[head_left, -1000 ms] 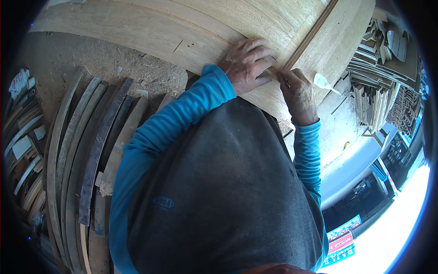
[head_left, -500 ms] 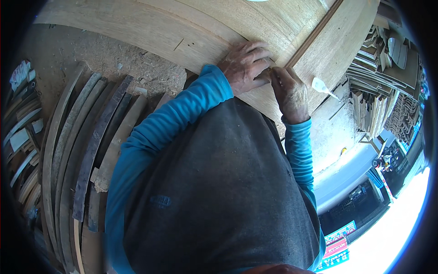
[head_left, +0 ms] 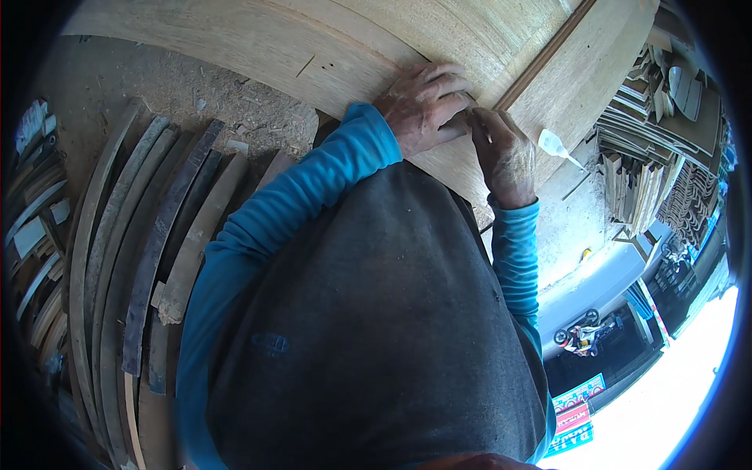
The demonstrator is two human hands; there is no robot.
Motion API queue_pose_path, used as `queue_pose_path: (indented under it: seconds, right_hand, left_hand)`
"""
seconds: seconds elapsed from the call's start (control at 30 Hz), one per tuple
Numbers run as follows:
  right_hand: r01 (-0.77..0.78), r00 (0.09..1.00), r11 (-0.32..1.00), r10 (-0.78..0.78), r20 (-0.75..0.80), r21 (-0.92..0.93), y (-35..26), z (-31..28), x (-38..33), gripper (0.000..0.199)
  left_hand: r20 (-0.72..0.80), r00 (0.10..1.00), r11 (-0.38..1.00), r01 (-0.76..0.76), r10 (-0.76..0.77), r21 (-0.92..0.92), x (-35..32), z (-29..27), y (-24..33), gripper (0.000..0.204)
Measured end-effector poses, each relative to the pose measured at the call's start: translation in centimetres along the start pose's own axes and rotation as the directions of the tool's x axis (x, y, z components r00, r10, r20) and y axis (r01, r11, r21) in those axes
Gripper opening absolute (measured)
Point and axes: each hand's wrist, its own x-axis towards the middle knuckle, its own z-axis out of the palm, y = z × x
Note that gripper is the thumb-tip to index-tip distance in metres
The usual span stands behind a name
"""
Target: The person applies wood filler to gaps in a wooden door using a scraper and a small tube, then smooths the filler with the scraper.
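Observation:
My left hand (head_left: 423, 108) lies on a pale wooden panel (head_left: 352, 74), its fingers stretched toward the right and slightly apart, the thumb below them. Close beside its fingertips is my right hand (head_left: 505, 160), its thumb and fingers pinched together near the end of a dark brown wooden strip (head_left: 542, 56). Whatever the pinch holds is too small or hidden to make out. To the right of my right hand, a white squeeze bottle (head_left: 553, 144) with a thin pointed nozzle lies by the panel's edge.
Curved wooden pieces (head_left: 149, 235) stand in a row on the left, before a sawdust-covered floor (head_left: 235, 106). Stacked wooden parts (head_left: 627, 192) are at the right. Farther off are a motorcycle (head_left: 581, 335) and coloured signs (head_left: 576, 415).
Both hands keep nearly the same pose and place on the panel. The view has shifted slightly, and a motorcycle now shows in the background at the lower right.

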Motion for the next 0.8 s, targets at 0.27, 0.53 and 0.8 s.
queue_pose_path:
  seconds: [0.27,0.53,0.8]
  right_hand:
    - [0.02,1.0,0.999,-0.02,0.016,0.028,-0.34,-0.23,0.29,0.01]
    - [-0.011,1.0,1.0,0.011,0.014,-0.003,-0.08,-0.71,0.11,0.012]
    - [-0.071,0.997,0.997,0.07,0.028,0.024,0.13,-0.94,-0.06,0.012]
  left_hand:
    - [0.01,1.0,1.0,0.008,-0.008,-0.02,-0.1,0.17,-0.06,0.04]
    - [-0.002,1.0,1.0,0.005,-0.005,-0.023,-0.17,0.09,-0.05,0.04]
    - [-0.014,1.0,1.0,-0.008,0.008,-0.018,-0.21,0.06,-0.14,0.038]
